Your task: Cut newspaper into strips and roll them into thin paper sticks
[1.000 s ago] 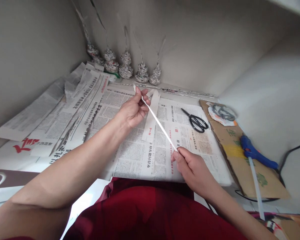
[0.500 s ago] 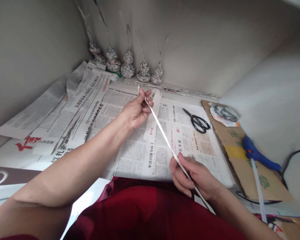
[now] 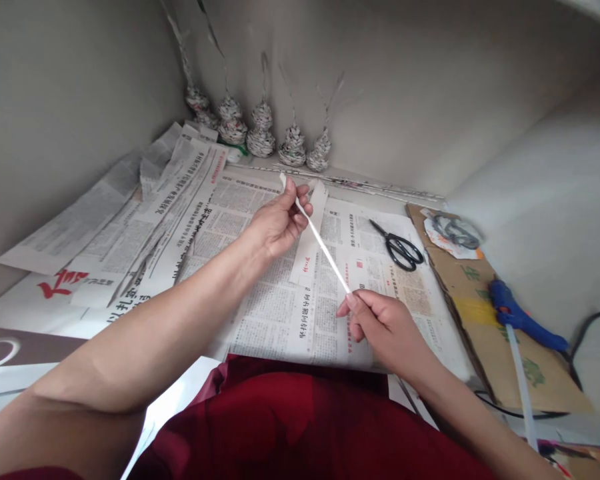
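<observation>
Fingers of your left hand pinch a thin white paper stick near its top end, with the thumb pressed on it. Fingers of your right hand are closed on the same stick lower down. So the stick sits right between your two hands, up over the newspaper on the table.

It runs on a slant: the top points away from you and to the left, and the low part comes back to you and to the right. It looks straight from hand to hand. A small bit pokes out past your left thumb. How far it goes on under your right hand is hard to tell. Your right hand is nearer your body; your left one is farther out. Black scissors lie right of the stick, touching neither hand.
</observation>
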`<state>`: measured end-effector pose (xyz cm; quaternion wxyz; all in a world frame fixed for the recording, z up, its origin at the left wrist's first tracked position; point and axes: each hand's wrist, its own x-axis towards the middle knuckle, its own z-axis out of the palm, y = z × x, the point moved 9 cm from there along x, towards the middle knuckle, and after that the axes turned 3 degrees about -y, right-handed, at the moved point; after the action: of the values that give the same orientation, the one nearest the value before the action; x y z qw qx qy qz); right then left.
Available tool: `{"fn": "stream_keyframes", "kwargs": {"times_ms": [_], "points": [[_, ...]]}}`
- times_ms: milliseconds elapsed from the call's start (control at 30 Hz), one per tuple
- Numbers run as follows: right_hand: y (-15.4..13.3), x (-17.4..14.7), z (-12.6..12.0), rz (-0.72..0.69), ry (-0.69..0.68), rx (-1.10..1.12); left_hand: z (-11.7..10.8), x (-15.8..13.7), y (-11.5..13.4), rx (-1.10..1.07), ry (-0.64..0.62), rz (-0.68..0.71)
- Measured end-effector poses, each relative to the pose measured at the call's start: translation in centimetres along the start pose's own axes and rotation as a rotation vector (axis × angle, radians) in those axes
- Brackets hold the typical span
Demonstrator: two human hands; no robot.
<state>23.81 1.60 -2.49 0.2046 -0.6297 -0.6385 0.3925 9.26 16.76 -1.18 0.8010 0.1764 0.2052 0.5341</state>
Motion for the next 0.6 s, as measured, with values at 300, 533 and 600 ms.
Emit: {"fn": "stream_keyframes", "kwargs": {"times_ms": [300, 533, 600], "points": [[-1.8, 0.8, -0.4, -0.07, 0.08, -0.121, 0.0, -0.1, -0.2, 0.006, 0.007, 0.004], [0.1, 1.6, 2.7, 0.078, -0.233, 0.632, 0.1, -0.2, -0.5, -0.044, -0.008, -0.029], [-0.2, 1.2, 4.0, 0.101, -0.378, 0.891, 0.2, -0.3, -0.6, -0.063, -0.017, -0.042]]}}
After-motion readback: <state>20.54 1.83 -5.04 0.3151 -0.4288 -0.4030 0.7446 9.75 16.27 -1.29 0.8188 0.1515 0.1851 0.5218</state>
